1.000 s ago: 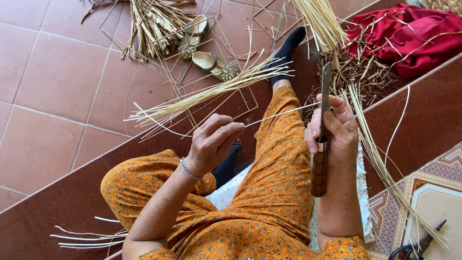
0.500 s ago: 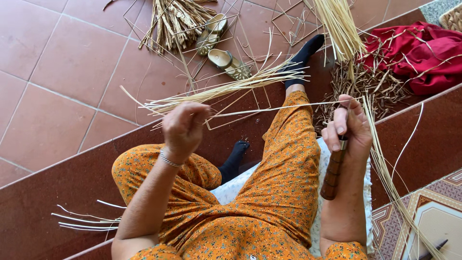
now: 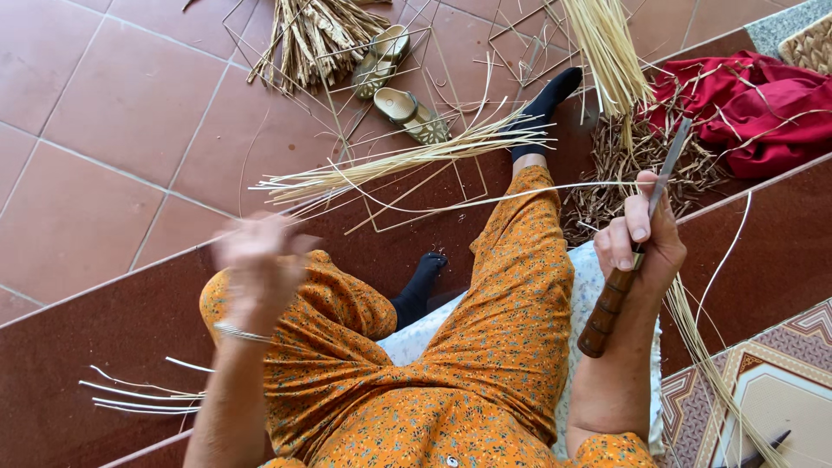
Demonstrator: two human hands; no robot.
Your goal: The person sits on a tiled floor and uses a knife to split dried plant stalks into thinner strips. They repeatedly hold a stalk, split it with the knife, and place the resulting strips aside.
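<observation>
Right hand (image 3: 640, 247) grips the wooden-handled knife (image 3: 628, 260) against a thin cane strip (image 3: 485, 201) at centre; left hand (image 3: 253, 260), blurred, posture unclear. Split strips (image 3: 390, 160) piled upper centre; uncut stalks (image 3: 607, 52) remain.

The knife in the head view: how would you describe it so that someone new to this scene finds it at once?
Start at the orange floral-patterned trouser leg stretched across the dark red step. Just beside it, the right hand grips a long knife with a ribbed brown wooden handle and narrow grey blade. Unlike the pale split cane strips all around, it is dark, rigid and thick.
</observation>
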